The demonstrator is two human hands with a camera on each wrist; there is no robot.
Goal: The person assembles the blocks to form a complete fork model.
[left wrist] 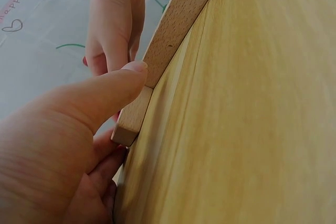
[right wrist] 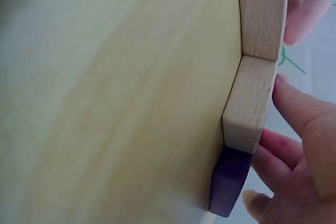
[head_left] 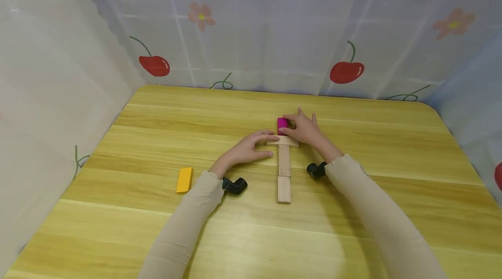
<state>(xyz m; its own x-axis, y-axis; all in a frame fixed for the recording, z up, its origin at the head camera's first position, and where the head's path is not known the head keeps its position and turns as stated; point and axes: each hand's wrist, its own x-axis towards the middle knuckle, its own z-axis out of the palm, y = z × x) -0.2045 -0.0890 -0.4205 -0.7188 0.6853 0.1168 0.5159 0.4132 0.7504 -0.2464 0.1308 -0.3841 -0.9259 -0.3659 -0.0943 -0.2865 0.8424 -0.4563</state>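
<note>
Plain wooden blocks lie in a T: a crosswise block (head_left: 283, 141) on top, with an upper stem block (head_left: 284, 160) and a lower stem block (head_left: 284, 190) end to end. A magenta block (head_left: 282, 123) stands at the far side of the crosswise one and looks dark purple (right wrist: 229, 182) in the right wrist view. My right hand (head_left: 306, 130) pinches it between thumb and forefinger. My left hand (head_left: 248, 147) touches the left half of the crosswise block (left wrist: 135, 111) with loosely bent fingers, its thumb held apart from the forefinger.
An orange block (head_left: 184, 180) lies by itself on the wooden table (head_left: 117, 226), left of my left forearm. Black wrist cameras (head_left: 235, 186) stick out from both sleeves. Behind the table hangs a pale curtain (head_left: 266, 52) printed with cherries and flowers.
</note>
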